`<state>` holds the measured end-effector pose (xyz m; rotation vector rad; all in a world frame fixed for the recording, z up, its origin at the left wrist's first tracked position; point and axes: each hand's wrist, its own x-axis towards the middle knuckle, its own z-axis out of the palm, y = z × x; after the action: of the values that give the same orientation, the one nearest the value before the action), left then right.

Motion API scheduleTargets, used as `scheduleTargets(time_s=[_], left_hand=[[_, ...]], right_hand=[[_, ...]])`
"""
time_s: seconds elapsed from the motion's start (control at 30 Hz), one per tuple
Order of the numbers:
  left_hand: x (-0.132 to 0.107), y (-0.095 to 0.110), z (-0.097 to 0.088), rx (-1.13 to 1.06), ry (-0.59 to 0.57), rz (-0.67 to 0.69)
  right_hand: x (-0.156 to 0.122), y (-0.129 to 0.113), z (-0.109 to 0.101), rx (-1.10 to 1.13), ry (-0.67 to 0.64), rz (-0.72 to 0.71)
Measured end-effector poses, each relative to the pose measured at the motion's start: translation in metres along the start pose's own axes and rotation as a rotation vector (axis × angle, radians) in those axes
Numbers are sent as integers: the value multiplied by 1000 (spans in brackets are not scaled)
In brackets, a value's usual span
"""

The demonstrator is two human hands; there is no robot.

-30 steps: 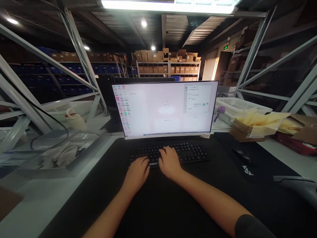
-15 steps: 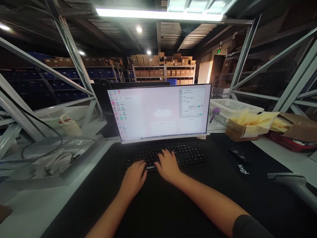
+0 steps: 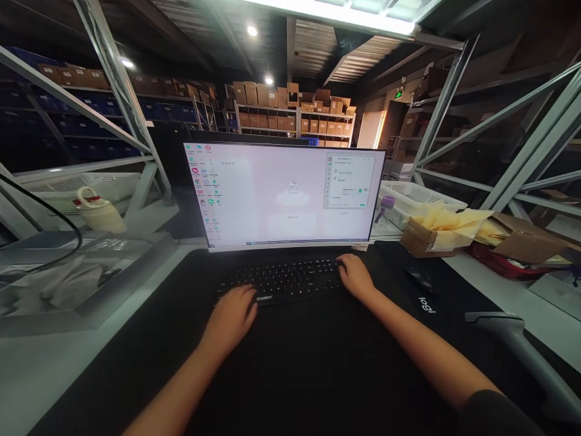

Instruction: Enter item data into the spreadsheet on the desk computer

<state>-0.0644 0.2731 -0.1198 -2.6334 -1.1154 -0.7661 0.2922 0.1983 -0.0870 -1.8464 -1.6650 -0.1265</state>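
Observation:
A black keyboard (image 3: 290, 278) lies on a dark desk mat in front of a lit monitor (image 3: 281, 200). My left hand (image 3: 231, 312) rests at the keyboard's lower left, fingers stretched over the keys and thumb apart, holding nothing. At the keyboard's right end is my right hand (image 3: 356, 277), its fingers stretched over the number-pad keys with nothing in them. The screen shows desktop icons along its left side and a chat window at upper right. To the right of my right hand lies a black mouse (image 3: 418, 280) on a mouse pad (image 3: 426, 306) marked "logi".
A grey handheld scanner (image 3: 503, 330) lies at the right. Behind it stand a cardboard box (image 3: 431, 242) of yellow packing, a white basket (image 3: 422, 197) and a purple-topped bottle (image 3: 385, 206). At left are a cream bottle (image 3: 100, 212) and a grey tray (image 3: 86, 315). Metal frame posts rise on both sides.
My right hand has moved right, from the middle of the keyboard to its right end. My left hand stays at the lower left. The camera view has tilted down slightly.

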Motion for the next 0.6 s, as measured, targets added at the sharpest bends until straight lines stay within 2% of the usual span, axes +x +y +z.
scheduleTargets(time_s=[0.13,0.3,0.43,0.6], left_hand=[[-1,-2,1,-25,8,-9],[-2,-9,3,-70,-4,-2],[-2,-13,5,-84,-9,0],[-3,-14,5,-88,6,-5]], right_hand=[[-7,26,-3,73,41,33],[-15,28,9,88,106,11],[-17,33,11,74,159,-24],[-18,36,12,32,143,-46]])
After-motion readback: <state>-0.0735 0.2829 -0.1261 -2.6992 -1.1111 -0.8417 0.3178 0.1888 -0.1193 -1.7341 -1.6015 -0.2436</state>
